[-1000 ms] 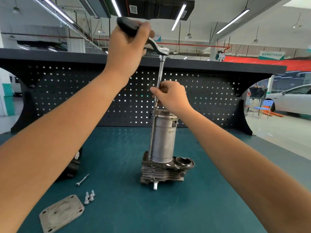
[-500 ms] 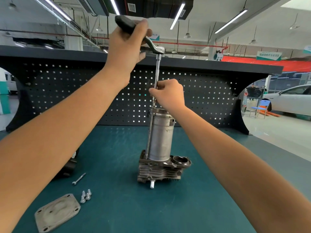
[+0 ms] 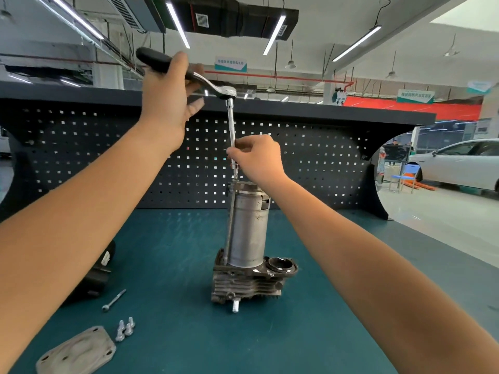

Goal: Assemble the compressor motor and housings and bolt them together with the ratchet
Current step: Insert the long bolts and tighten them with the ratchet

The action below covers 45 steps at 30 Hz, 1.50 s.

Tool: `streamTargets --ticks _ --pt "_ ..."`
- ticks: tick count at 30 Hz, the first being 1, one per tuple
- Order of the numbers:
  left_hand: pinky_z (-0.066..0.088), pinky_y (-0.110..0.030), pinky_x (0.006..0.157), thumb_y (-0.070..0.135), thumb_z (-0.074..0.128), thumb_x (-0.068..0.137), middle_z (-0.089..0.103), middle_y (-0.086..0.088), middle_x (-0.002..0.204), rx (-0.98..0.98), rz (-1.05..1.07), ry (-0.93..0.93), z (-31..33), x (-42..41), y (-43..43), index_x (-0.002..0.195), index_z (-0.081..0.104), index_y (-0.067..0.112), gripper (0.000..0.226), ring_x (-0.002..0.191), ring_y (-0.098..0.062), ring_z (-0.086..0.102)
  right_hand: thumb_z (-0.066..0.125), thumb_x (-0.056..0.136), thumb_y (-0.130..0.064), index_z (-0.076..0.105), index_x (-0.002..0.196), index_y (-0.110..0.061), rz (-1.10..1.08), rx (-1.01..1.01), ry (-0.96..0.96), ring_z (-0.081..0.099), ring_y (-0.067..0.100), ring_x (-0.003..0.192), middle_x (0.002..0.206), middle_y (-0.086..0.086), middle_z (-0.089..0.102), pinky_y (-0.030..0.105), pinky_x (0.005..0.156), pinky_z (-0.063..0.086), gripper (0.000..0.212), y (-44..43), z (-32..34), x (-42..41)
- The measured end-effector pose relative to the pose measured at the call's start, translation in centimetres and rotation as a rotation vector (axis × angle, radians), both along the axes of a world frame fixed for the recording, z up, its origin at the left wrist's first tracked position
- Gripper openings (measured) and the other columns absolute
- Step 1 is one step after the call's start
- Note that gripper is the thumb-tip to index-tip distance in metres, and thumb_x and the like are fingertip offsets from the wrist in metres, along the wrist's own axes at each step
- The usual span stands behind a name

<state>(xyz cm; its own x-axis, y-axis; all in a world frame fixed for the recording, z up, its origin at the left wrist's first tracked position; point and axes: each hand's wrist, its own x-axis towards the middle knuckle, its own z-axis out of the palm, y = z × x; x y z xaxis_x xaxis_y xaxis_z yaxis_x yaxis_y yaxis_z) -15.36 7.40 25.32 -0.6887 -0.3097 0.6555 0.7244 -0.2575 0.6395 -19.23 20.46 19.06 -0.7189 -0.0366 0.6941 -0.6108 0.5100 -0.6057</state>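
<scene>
Teal bench (image 3: 175, 265): L hand (image 3: 167, 103) loosely grips ratchet (image 3: 225, 92), R hand (image 3: 259, 157) pinches extension (image 3: 231, 122); black part (image 3: 100, 276) half-hidden by forearm (image 3: 67, 225).

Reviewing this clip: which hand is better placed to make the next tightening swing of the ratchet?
Left. The left hand holds the ratchet by its black handle, away from the head, giving likely leverage. The right hand pinches the extension bar just above the motor, placed to steady, not turn.

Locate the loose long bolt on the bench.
Head view, lower left: the long bolt lies on the green mat, between the short bolts and the dark part.
</scene>
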Motion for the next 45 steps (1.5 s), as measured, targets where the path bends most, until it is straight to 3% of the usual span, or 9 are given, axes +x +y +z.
streamTargets --ticks 6,11,14,20,23,27,36,42,45 --pt "0.05 -0.022 0.068 0.029 0.043 0.098 0.067 0.0 0.109 -0.022 0.043 -0.009 0.0 0.2 -1.0 0.102 0.047 0.017 0.013 0.093 -0.007 0.067 0.052 0.095 -0.027 0.065 0.11 -0.004 0.111 0.009 -0.108 0.048 -0.003 0.051 0.081 0.008 0.07 0.01 0.051 0.039 0.031 0.1 -0.1 0.0" --pt "0.051 -0.026 0.073 0.025 0.042 0.098 0.068 0.0 0.101 -0.016 -0.009 -0.04 0.3 0.1 -1.2 0.104 0.044 0.014 0.013 0.089 -0.008 0.068 0.047 0.097 -0.019 0.068 0.093 -0.015 0.292 -0.136 -0.205 0.057 0.033 0.08 0.097 0.007 0.072 0.032 0.071 0.043 0.022 0.1 -0.8 -0.2" --pt "0.049 -0.023 0.072 0.025 0.043 0.098 0.067 0.003 0.098 -0.106 0.055 -0.025 0.5 0.3 -0.5 0.102 0.044 0.016 0.01 0.092 -0.007 0.067 0.059 0.091 -0.021 0.069 0.071 -0.022 0.208 -0.125 -0.155 0.047 0.02 0.07 0.093 0.024 0.07 0.04 0.071 0.049 0.022 0.4 -0.7 -0.4" --pt "0.044 -0.007 0.07 0.02 0.043 0.099 0.062 0.005 0.092 -0.397 0.301 0.258 -0.4 0.9 1.1 0.088 0.045 0.023 0.011 0.083 0.01 0.061 0.067 0.084 -0.031 0.072 0.086 -0.009 0.036 -0.02 -0.048 0.044 -0.001 0.043 0.069 0.0 0.067 0.014 0.048 0.038 0.023 0.3 0.0 -0.6" --pt "0.046 -0.015 0.065 0.023 0.04 0.099 0.067 0.001 0.095 -0.239 0.198 0.08 0.3 0.2 0.2 0.088 0.044 0.019 0.012 0.086 -0.003 0.067 0.052 0.095 -0.031 0.069 0.097 -0.003 0.157 -0.013 -0.148 0.031 0.004 0.038 0.074 0.009 0.059 0.014 0.043 0.028 0.033 1.0 0.0 -0.3" --pt "0.042 -0.031 0.07 0.025 0.037 0.097 0.071 0.005 0.081 -0.043 -0.032 -0.119 1.1 -1.7 -0.9 0.101 0.048 0.014 0.015 0.076 -0.006 0.069 0.048 0.097 -0.022 0.065 0.079 -0.024 0.228 0.012 -0.216 0.03 0.023 0.073 0.117 0.034 0.057 0.025 0.056 0.026 0.024 1.1 -0.1 0.1" --pt "0.04 -0.035 0.08 0.023 0.037 0.097 0.069 0.009 0.088 -0.196 -0.004 0.093 -0.5 0.3 0.8 0.083 0.043 0.022 0.015 0.094 -0.006 0.067 0.073 0.079 -0.028 0.066 0.075 -0.002 -0.023 0.071 -0.05 0.051 0.007 0.052 0.063 0.0 0.059 0.02 0.053 0.045 0.027 1.2 0.3 -0.3" --pt "0.039 -0.034 0.074 0.023 0.035 0.097 0.069 0.008 0.08 -0.091 -0.068 -0.017 0.7 -0.2 0.7 0.084 0.04 0.018 0.014 0.085 -0.007 0.069 0.055 0.093 -0.031 0.067 0.093 -0.002 0.159 0.133 -0.202 0.038 0.008 0.049 0.071 0.007 0.061 0.018 0.051 0.034 0.031 1.8 1.6 0.5" --pt "0.039 -0.04 0.082 0.023 0.037 0.096 0.068 0.007 0.072 -0.003 -0.13 -0.113 1.3 -1.0 0.5 0.091 0.043 0.016 0.01 0.077 -0.009 0.07 0.045 0.098 -0.016 0.062 0.098 -0.001 0.293 -0.018 -0.255 0.055 0.019 0.066 0.087 0.005 0.07 0.028 0.066 0.046 0.023 1.7 1.1 0.2"
